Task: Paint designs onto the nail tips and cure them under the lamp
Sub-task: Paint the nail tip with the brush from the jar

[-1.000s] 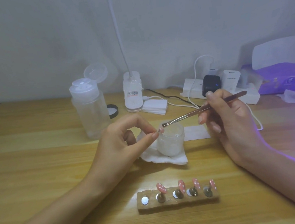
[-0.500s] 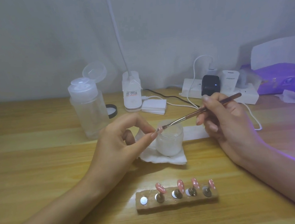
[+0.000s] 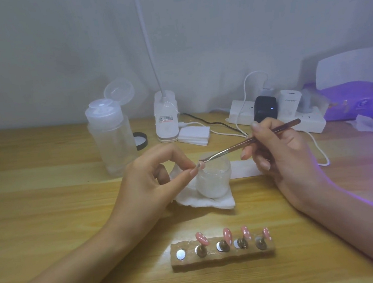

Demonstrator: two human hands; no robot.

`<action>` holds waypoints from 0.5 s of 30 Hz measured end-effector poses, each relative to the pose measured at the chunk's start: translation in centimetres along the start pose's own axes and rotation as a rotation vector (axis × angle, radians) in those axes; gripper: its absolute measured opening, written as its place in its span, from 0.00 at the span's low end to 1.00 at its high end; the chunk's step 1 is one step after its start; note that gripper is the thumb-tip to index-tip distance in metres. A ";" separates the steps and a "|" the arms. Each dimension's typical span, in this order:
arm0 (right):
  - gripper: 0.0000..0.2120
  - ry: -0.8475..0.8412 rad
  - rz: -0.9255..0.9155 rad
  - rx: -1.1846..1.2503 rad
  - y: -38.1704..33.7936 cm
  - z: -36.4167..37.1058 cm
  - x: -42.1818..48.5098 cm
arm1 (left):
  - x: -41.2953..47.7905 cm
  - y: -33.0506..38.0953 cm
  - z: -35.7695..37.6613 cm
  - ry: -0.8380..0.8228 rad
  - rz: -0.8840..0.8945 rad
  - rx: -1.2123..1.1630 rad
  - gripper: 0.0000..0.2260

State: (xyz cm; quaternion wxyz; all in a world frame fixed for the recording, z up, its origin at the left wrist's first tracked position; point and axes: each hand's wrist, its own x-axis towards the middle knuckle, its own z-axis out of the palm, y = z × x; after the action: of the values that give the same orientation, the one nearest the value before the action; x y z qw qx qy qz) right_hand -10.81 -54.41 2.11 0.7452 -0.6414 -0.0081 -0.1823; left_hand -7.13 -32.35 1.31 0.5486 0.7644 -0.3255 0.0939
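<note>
In the head view, the left hand (image 3: 148,183) pinches one small nail tip (image 3: 199,163) between thumb and forefinger, just above the frosted jar (image 3: 213,181) that stands on a tissue (image 3: 213,203). The right hand (image 3: 282,151) grips a thin brush (image 3: 250,141), and its bristles touch this tip. Nearer, a holder (image 3: 222,257) on the wooden surface (image 3: 49,215) carries four pink dotted tips (image 3: 227,235), upright on small stands. The lamp (image 3: 355,64) glows purple at the far right.

Dim soft overall light, violet glow from right edge, slightly blurry, wide-angle bowing
</note>
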 end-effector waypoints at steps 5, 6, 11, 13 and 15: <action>0.14 -0.002 -0.011 0.044 -0.1 -0.1 0.0 | 0.0 0.0 0.0 0.001 0.006 -0.004 0.07; 0.14 -0.016 -0.014 0.029 -0.1 0.0 0.0 | 0.0 0.0 0.0 -0.001 0.008 -0.004 0.07; 0.12 0.044 0.028 0.028 0.0 -0.2 0.1 | 0.0 -0.1 0.0 0.002 -0.003 -0.015 0.07; 0.13 0.008 0.012 0.031 -0.1 -0.1 0.0 | 0.0 -0.1 0.0 -0.002 -0.004 -0.006 0.06; 0.14 -0.013 0.018 0.002 -0.1 0.1 0.0 | 0.0 -0.1 0.0 -0.003 -0.003 0.002 0.07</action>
State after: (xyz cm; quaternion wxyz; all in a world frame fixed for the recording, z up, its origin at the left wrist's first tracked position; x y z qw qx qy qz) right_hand -10.86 -54.34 2.21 0.7473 -0.6420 -0.0075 -0.1714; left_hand -7.06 -32.37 1.28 0.5474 0.7655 -0.3252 0.0925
